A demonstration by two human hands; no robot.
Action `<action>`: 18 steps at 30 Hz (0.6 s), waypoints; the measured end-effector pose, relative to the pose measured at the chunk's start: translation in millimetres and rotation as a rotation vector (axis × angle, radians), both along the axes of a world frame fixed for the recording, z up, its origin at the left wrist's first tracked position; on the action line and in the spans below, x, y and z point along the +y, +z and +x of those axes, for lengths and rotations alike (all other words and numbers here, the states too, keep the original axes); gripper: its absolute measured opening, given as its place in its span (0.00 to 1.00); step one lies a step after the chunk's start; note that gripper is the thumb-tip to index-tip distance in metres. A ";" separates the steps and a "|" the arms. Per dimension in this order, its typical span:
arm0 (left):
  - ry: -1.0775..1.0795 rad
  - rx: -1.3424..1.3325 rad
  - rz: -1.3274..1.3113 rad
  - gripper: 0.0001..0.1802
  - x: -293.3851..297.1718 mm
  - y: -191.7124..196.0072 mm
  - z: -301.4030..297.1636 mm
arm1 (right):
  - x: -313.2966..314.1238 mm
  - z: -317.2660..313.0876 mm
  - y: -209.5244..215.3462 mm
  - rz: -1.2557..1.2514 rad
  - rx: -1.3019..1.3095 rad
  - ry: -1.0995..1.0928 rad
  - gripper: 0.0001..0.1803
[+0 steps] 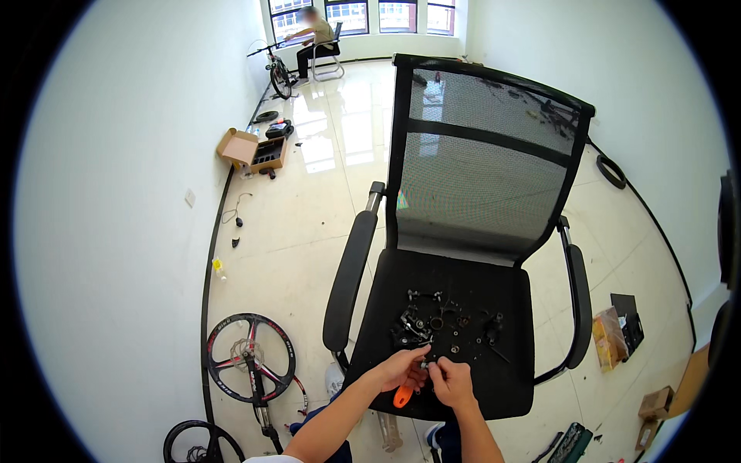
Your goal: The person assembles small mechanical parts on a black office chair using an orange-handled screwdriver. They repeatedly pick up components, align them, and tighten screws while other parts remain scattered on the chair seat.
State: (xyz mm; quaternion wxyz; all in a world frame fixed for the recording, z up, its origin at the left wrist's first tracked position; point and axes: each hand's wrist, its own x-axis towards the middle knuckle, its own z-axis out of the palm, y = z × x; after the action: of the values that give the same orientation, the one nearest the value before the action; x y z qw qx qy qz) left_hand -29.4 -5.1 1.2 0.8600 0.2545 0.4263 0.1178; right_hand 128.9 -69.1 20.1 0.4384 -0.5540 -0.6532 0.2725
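Over the front of a black chair seat [494,390], my two hands are close together. My left hand [399,369] is closed around a tool with an orange handle [403,396]; the handle sticks out below the fingers and the tool's working end is hidden. My right hand [452,380] is closed in a pinch beside it, at a small metal part [424,364] between the two hands, too small to name. Just beyond my fingertips lie dark and silvery bike parts [414,324], with several small rings [455,349] and loose pieces [492,328] to their right.
Armrests [349,282] and a mesh backrest [478,181] bound the seat. Left on the floor are a spoked wheel [251,357], another wheel [202,446] and an open cardboard box [268,154]. Far back, a seated person [316,38] touches a bicycle [278,73]. A tyre [610,171] lies right.
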 end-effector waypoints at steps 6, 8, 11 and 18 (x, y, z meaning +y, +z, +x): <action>-0.148 -0.018 -0.063 0.25 0.6 -33.2 2.2 | -1.3 -12.1 -4.3 0.110 -0.169 0.187 0.13; -0.176 0.066 0.044 0.24 1.1 -24.3 3.0 | -1.1 -17.2 -3.9 0.120 -0.219 0.212 0.13; -0.210 0.111 0.102 0.25 -0.1 -7.1 -1.3 | -7.3 -20.0 3.9 0.031 -0.228 0.272 0.11; -0.346 0.090 0.232 0.25 10.9 0.1 -6.0 | -13.0 -20.4 1.9 -0.057 -0.211 0.340 0.08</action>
State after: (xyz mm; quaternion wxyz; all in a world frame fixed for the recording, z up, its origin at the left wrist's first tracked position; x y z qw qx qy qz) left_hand -35.5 5.8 1.3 0.8124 0.4262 0.3979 0.0050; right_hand 108.5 -82.1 22.0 0.2990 -0.4734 -0.7718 0.3014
